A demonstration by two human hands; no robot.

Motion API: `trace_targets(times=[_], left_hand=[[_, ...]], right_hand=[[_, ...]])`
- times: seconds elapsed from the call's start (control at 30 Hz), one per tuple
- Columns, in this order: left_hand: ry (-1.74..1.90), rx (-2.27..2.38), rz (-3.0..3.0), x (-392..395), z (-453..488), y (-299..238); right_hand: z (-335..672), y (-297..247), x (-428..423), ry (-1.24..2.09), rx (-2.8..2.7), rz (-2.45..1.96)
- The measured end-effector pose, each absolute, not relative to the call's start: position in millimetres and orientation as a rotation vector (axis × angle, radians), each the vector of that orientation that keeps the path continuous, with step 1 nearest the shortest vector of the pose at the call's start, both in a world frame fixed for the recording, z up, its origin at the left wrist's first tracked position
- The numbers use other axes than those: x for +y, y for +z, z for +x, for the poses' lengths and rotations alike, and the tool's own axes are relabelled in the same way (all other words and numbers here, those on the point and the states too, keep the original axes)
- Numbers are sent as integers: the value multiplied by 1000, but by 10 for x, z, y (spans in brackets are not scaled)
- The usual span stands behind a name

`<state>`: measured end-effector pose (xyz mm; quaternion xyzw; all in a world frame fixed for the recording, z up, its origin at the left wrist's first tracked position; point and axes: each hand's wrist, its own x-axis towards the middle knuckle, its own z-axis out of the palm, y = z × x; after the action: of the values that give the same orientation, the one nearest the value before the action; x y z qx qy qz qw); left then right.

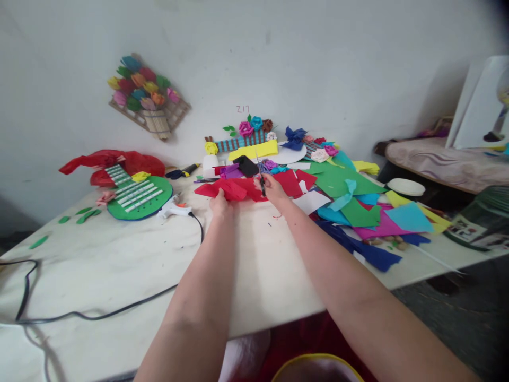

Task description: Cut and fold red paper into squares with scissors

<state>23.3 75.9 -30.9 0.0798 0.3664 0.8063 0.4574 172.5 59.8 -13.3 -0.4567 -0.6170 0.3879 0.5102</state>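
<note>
A strip of red crepe paper [234,189] stretches between my hands over the white table [254,265]. My left hand [221,200] is closed on its left part, fingers partly hidden by the paper. In my right hand [274,188] is a pair of scissors [261,178], held upright with the blades pointing away from me, against the red paper. Whether the blades are apart is too small to tell. More red paper [290,183] lies just beyond my right hand. Small red scraps [277,216] lie on the table below it.
A white glue gun [175,209] with a black cable [119,313] lies left, beside a green guitar-shaped craft [147,201]. Coloured paper sheets [345,180] pile up on the right, near a large glass jar [481,217]. A black phone [245,166] and paper flowers [256,124] stand behind.
</note>
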Motion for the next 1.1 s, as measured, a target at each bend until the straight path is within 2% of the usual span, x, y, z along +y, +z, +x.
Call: trace_targets(times=[0.27,0.4,0.8,1.1], left_hand=[[1919,888,219,725,196,-280],[1902,890,202,718,186,-256],[1910,931,107,677,214,-156],[1857,946,84,681,256,-138]], right_hand=[[2075,-1,383,1487,-1918,-1060],[2248,62,374,1642,-2022,-1019],[2270,133,337,1607,-2150,-1312],[2000,101,324,1585,-1999,-1229]])
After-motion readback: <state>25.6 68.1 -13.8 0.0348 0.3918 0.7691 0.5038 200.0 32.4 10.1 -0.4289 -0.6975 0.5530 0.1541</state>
